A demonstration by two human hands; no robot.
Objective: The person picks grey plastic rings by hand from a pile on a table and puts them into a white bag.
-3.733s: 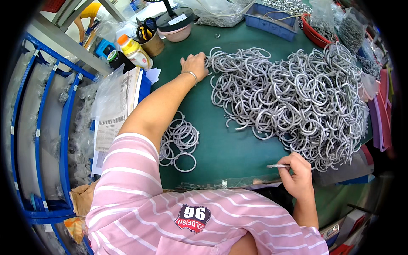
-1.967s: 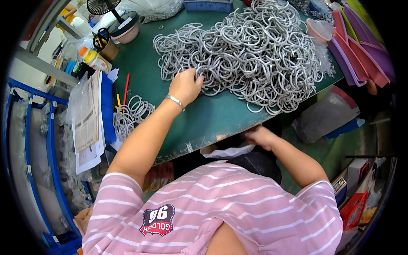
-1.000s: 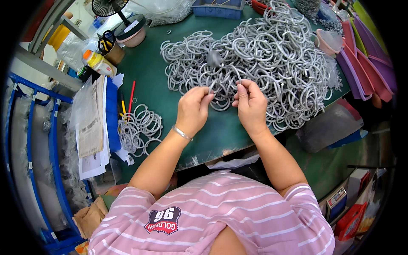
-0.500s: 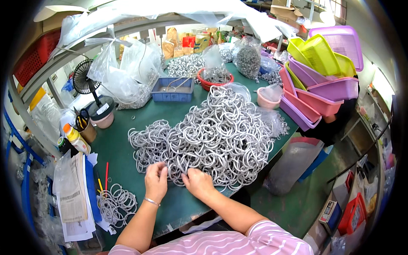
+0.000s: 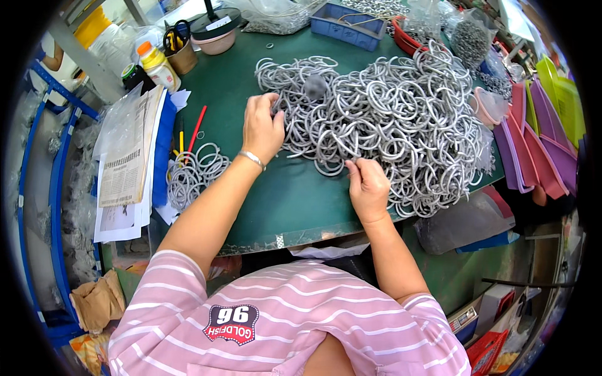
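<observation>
A large tangled heap of silver-grey rings (image 5: 401,113) covers much of the green table (image 5: 276,207). At the heap's left edge is my left hand (image 5: 263,128), its fingers curled in against the rings; what lies in them, if anything, is hidden. My right hand (image 5: 370,188) is closed at the heap's near edge, thumb and forefinger pinched together where the arc of one grey ring (image 5: 328,168) meets them. Over the left part of the heap shows a blurred dark grey round spot (image 5: 315,86), which I cannot make out.
A smaller bunch of grey rings (image 5: 194,175) lies at left by a red stick (image 5: 197,128) and papers (image 5: 125,166). Behind are a bottle (image 5: 158,67), scissors in a cup (image 5: 182,53), a blue tray (image 5: 348,26) and a red basin (image 5: 404,39). Stacked plastic baskets (image 5: 539,135) stand right.
The view has tilted down, showing more of my shirt. My hands have moved apart: the left up along the heap's left side, the right along its near edge.
</observation>
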